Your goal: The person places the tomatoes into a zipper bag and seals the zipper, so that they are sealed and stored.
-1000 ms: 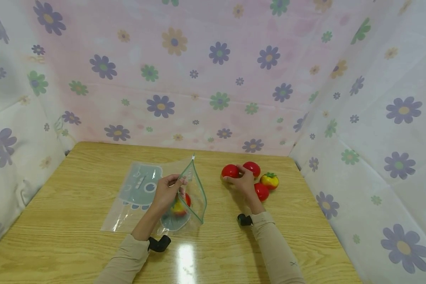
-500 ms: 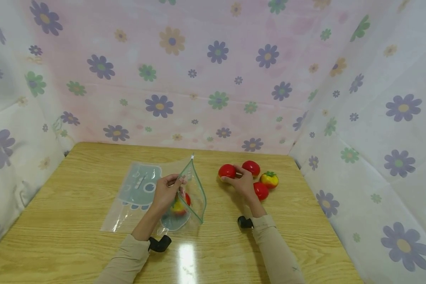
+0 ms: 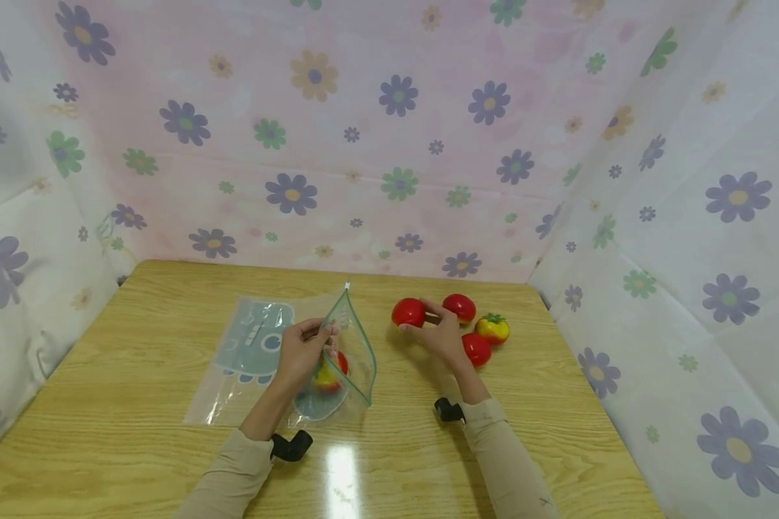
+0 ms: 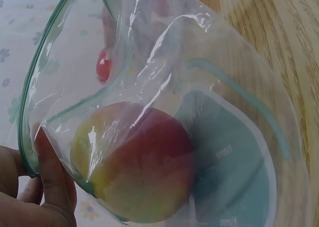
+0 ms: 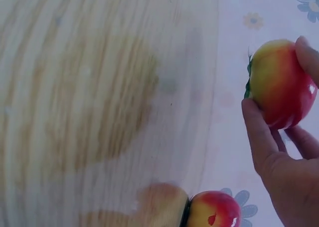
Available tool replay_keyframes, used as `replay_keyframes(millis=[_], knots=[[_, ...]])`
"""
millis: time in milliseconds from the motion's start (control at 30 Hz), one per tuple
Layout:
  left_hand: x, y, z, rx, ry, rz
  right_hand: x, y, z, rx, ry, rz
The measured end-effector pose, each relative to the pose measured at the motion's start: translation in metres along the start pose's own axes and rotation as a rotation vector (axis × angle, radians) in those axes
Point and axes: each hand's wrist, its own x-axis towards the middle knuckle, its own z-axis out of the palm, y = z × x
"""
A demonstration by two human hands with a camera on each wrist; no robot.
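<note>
My left hand (image 3: 301, 353) pinches the rim of a clear zip bag (image 4: 239, 137) with a green zip strip and a blue-grey monster print. The mouth of the bag gapes to the right. Inside lies one red-and-yellow toy tomato (image 4: 134, 162), seen through the plastic. To the right of the bag, my right hand (image 3: 443, 337) grips another toy tomato (image 5: 281, 82) between thumb and fingers. Its green calyx faces the table side in the right wrist view. Close behind that hand are two red toy tomatoes (image 3: 459, 308) and one with its yellow, leafy side up (image 3: 493, 329).
The wooden table (image 3: 389, 461) ends at a flowered cloth (image 3: 376, 144) at the back and sides. A black wrist mount (image 3: 292, 445) sits on the left forearm, a second mount (image 3: 449, 409) on the right one.
My right hand has moved slightly left with the toy tomato, away from the other tomatoes and toward the bag. The left hand stays on the bag rim, which has shifted slightly left.
</note>
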Motion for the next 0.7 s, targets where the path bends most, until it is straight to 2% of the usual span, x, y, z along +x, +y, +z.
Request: replay_keyframes(millis=[133, 267, 533, 700], knots=[[0.000, 0.001, -0.001, -0.004, 0.006, -0.012, -0.003, -0.004, 0.001, 0.035, -0.067, -0.086], [0.001, 0.000, -0.002, -0.020, -0.012, -0.029, -0.008, -0.008, 0.003, 0.084, -0.138, -0.137], [0.001, -0.002, -0.002, -0.040, -0.038, -0.015, -0.016, -0.014, 0.006, 0.138, -0.218, -0.175], [0.001, -0.001, 0.000, -0.054, -0.028, -0.036, -0.020, -0.016, 0.008, 0.144, -0.255, -0.192]])
